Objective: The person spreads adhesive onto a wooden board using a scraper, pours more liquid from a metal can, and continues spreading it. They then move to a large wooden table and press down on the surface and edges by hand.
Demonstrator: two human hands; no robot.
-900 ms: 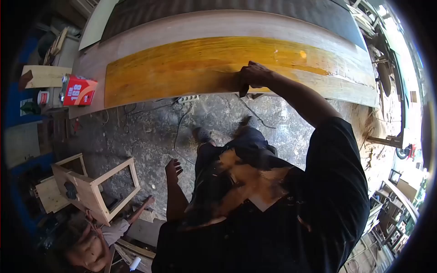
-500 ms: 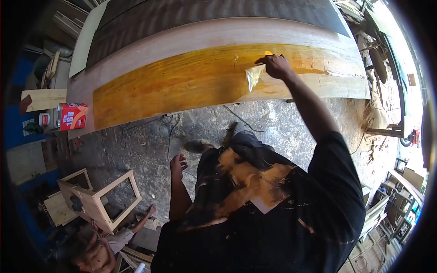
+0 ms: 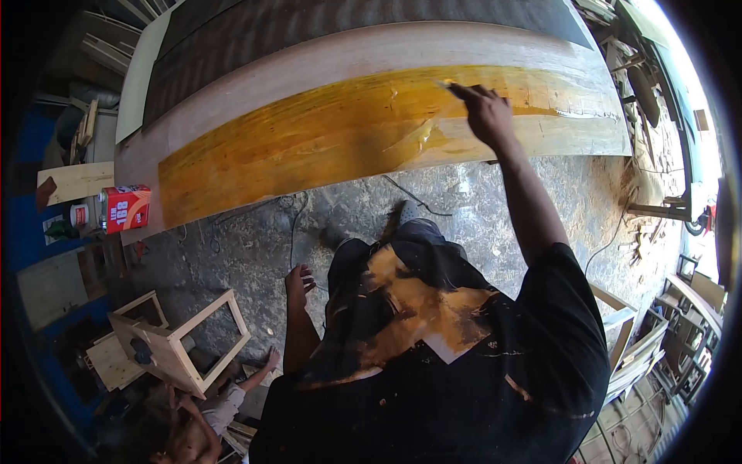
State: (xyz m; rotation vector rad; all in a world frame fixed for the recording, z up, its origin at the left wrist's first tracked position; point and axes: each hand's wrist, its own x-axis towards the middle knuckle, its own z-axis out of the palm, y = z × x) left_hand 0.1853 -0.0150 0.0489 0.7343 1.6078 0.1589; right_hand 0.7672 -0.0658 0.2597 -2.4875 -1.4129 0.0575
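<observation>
My right hand reaches over the long board, its fingers closed round a thin, blurred spreader at the wet amber glue layer. That glossy layer covers much of the board's near strip. Just left of and below this hand, a pale streak of glue lies on the board near its front edge. My left hand hangs low over the floor, away from the board, with its fingers loosely curled and nothing seen in them.
A red can stands at the board's left end. Dark sheets lie along the far side. A wooden frame and a seated person are at lower left. A cable runs across the floor.
The pale glue sheet that hung below my right hand is now a streak on the board. My right hand has shifted slightly right, with the spreader tip showing at its left.
</observation>
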